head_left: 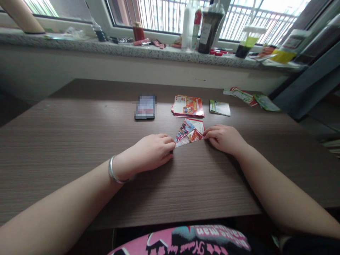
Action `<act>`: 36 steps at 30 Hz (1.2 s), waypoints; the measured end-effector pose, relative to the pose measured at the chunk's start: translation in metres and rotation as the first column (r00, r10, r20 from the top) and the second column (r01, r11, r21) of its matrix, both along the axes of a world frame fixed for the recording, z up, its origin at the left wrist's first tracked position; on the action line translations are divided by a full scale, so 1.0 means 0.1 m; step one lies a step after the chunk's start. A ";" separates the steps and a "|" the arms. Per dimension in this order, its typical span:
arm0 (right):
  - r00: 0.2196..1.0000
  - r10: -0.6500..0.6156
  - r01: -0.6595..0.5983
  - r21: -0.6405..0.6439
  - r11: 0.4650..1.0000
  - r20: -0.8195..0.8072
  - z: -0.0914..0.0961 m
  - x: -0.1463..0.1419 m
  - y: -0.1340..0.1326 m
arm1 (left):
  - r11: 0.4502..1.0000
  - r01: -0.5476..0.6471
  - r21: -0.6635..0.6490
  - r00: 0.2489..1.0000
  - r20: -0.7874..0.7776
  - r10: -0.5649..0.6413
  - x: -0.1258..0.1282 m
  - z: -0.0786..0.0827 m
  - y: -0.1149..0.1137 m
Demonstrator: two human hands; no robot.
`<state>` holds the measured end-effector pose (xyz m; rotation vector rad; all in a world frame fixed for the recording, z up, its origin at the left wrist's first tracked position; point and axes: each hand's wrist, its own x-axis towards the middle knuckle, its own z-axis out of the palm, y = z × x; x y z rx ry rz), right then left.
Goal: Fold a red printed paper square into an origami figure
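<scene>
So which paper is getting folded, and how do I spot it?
Find the wooden table under the window. Between the left hand and right hand lies the folded paper. Unlike the red stack and green stack behind, it is one sheet creased into a triangle.

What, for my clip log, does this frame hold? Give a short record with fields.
left hand: fingers curled, touching the folded leaflet at its left corner; bracelet on the wrist
right hand: fingertips at the leaflet's right corner
leaflet state: lying on the table, partly folded to a slanted edge
behind it: red leaflet stack; green stack to the right; phone to the left
windowsill: bottles and small clutter
</scene>
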<state>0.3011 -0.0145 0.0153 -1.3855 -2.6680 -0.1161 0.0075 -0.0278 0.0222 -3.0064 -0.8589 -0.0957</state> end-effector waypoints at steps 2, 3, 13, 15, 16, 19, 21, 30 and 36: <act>1.000 -0.003 0.003 0.005 1.000 -0.008 -0.01 -0.02 0.00 | 1.000 0.005 0.017 1.000 0.009 -0.005 0.01 -0.01 0.01; 1.000 -0.004 0.004 0.004 1.000 -0.016 -0.01 -0.03 0.00 | 1.000 0.014 0.025 1.000 0.020 -0.015 0.02 -0.02 0.01; 0.996 -0.057 0.061 0.059 0.996 -0.062 -0.13 -0.22 0.00 | 0.995 0.096 -0.004 0.972 0.215 -0.093 0.09 -0.16 0.08; 0.995 -0.071 0.075 0.054 0.996 -0.070 -0.13 -0.25 0.00 | 0.997 0.055 -0.049 0.975 0.219 -0.043 0.11 -0.17 0.08; 0.994 -0.078 0.082 0.050 0.995 -0.075 -0.14 -0.27 0.00 | 0.997 0.032 -0.073 0.974 0.224 -0.015 0.12 -0.17 0.08; 0.993 -0.072 0.076 0.040 0.996 -0.098 -0.15 -0.28 0.00 | 0.991 -0.066 -0.114 0.973 0.212 0.089 0.13 -0.19 0.07; 0.992 -0.050 0.054 0.029 0.998 -0.113 -0.16 -0.28 0.01 | 0.982 -0.151 -0.118 0.972 0.163 0.169 0.13 -0.20 0.07; 0.990 -0.040 0.040 0.001 0.999 -0.137 -0.22 -0.29 0.04 | 0.980 -0.165 -0.113 0.985 0.022 0.168 0.14 -0.15 0.04; 0.974 0.000 -0.016 -0.067 0.998 -0.228 -0.24 -0.26 0.05 | 0.993 -0.109 -0.040 0.993 0.042 0.111 0.15 -0.12 0.02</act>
